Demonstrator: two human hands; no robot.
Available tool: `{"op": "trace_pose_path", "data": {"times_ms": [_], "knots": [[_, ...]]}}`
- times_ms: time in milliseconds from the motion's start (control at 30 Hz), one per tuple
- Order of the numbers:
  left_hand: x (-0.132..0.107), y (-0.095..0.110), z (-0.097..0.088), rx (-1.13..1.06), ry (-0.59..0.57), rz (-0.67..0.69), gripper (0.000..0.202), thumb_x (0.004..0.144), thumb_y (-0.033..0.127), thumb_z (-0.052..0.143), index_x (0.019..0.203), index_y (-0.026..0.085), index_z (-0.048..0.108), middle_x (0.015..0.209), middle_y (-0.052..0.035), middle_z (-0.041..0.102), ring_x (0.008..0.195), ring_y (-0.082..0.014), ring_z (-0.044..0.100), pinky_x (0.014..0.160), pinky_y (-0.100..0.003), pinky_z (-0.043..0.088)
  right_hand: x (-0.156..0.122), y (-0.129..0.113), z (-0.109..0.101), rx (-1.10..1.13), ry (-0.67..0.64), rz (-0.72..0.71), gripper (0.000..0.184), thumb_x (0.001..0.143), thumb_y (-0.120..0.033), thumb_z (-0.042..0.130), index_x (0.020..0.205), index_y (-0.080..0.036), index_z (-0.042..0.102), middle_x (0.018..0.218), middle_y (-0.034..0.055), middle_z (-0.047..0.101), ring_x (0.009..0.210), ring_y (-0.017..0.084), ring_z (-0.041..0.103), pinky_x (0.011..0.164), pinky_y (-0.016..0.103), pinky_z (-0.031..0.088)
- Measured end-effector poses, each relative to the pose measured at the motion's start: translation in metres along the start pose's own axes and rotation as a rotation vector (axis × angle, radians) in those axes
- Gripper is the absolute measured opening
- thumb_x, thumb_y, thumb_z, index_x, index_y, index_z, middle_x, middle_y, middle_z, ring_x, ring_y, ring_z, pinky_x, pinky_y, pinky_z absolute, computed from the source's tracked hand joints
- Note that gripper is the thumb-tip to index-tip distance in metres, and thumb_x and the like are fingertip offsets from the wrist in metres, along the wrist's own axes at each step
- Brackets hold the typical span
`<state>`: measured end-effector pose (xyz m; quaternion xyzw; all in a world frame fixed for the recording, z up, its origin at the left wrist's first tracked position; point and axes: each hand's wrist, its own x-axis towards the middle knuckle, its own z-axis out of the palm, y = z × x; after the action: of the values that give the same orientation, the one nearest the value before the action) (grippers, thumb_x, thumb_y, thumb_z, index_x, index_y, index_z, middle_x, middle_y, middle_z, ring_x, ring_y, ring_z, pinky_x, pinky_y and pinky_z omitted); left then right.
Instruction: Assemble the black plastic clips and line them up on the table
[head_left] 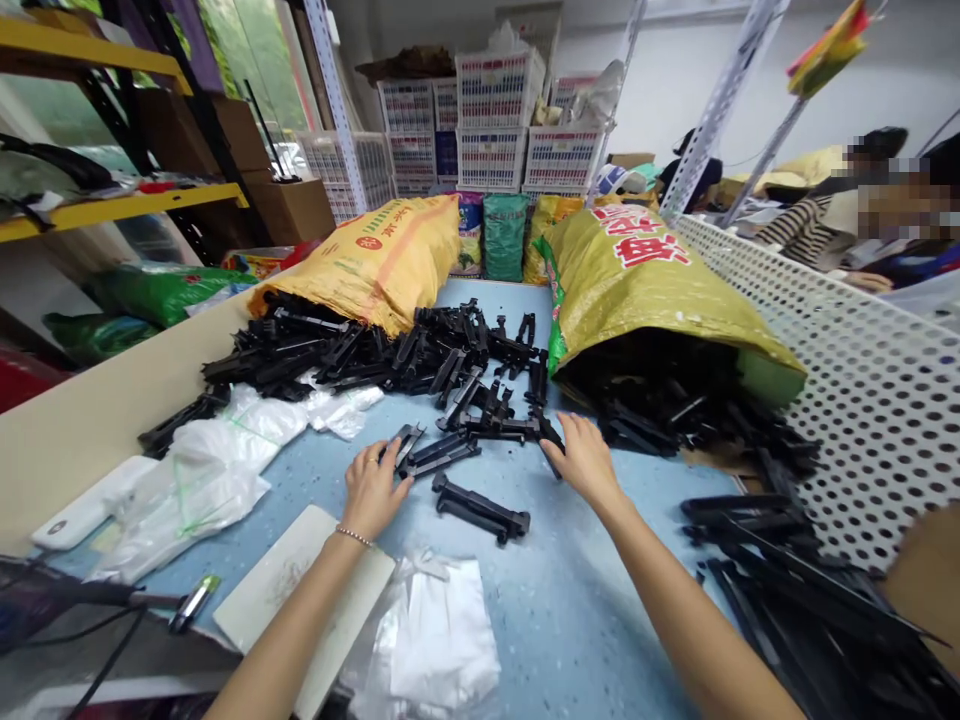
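Observation:
My left hand, with a beaded bracelet at the wrist, has its fingers curled on the end of a black plastic part. Just beyond its thumb lies another long black part. My right hand grips a dark plastic piece between thumb and fingers, at the near edge of the loose parts. Between the hands, closer to me, a pair of slim black parts rests on the blue tabletop. A heap of similar black parts spreads out beyond both hands.
An orange woven sack and a yellow-green sack lie open-mouthed at the back. Clear plastic bags, a pale board and white bags sit left and front. More black parts pile up right, beside a perforated panel.

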<state>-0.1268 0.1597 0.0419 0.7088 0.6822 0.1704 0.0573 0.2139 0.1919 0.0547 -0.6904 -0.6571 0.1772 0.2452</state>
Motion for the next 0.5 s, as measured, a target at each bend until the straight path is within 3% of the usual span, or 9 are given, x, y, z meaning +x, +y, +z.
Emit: {"op": "trace_pose_path", "data": {"times_ms": [100,200,300,367,433,500], "knots": [[-0.028,0.023,-0.005,-0.077,0.068,0.059,0.056,0.083,0.025,0.054,0.138,0.022,0.048,0.136,-0.0149,0.049,0.129,-0.0351,0.037,0.107,-0.054,0.031,-0.015,0.016,-0.004,0.002,0.005,0.132,0.052,0.082,-0.032,0.058,0.13,-0.012,0.053,0.126,0.0201,0.06,0.12,0.036,0.052,0.1,0.044,0.038],[-0.057,0.052,-0.009,-0.236,0.114,0.136,0.051,0.084,0.022,0.052,0.135,0.022,0.051,0.136,-0.0136,0.049,0.133,-0.0341,0.034,0.111,-0.054,0.026,-0.033,0.019,-0.004,0.049,0.026,0.173,0.042,0.088,-0.03,0.042,0.123,-0.011,0.058,0.112,0.0179,0.067,0.105,0.032,0.061,0.091,0.041,0.044],[-0.084,0.087,-0.007,-0.558,0.053,0.165,0.043,0.087,0.028,0.052,0.129,0.022,0.056,0.134,-0.0124,0.049,0.133,-0.0306,0.035,0.114,-0.051,0.025,-0.07,0.01,-0.005,0.114,0.065,0.187,0.045,0.092,-0.035,0.033,0.124,-0.013,0.057,0.111,0.0141,0.069,0.102,0.028,0.063,0.087,0.037,0.047],[-0.099,0.114,-0.002,-0.891,-0.089,0.104,0.052,0.087,0.035,0.055,0.136,0.023,0.046,0.138,-0.0127,0.044,0.131,-0.0283,0.04,0.112,-0.048,0.032,-0.108,-0.003,-0.004,0.191,0.093,0.131,0.046,0.093,-0.039,0.035,0.128,-0.015,0.054,0.116,0.0131,0.067,0.105,0.027,0.062,0.09,0.038,0.047],[-0.11,0.139,0.0,-1.214,-0.204,-0.023,0.075,0.084,0.042,0.06,0.147,0.024,0.024,0.143,-0.014,0.038,0.128,-0.0264,0.045,0.108,-0.044,0.037,-0.15,-0.019,-0.005,0.302,0.068,-0.035,0.047,0.092,-0.044,0.043,0.131,-0.019,0.053,0.123,0.0128,0.064,0.112,0.028,0.06,0.096,0.041,0.045],[-0.12,0.156,-0.004,-1.425,-0.24,-0.156,0.086,0.084,0.047,0.061,0.15,0.024,0.012,0.133,-0.0127,0.048,0.119,-0.0231,0.052,0.102,-0.039,0.042,-0.183,-0.032,-0.011,0.433,-0.05,-0.24,0.045,0.091,-0.047,0.049,0.128,-0.022,0.057,0.129,0.0112,0.061,0.119,0.029,0.056,0.102,0.043,0.042]]}}
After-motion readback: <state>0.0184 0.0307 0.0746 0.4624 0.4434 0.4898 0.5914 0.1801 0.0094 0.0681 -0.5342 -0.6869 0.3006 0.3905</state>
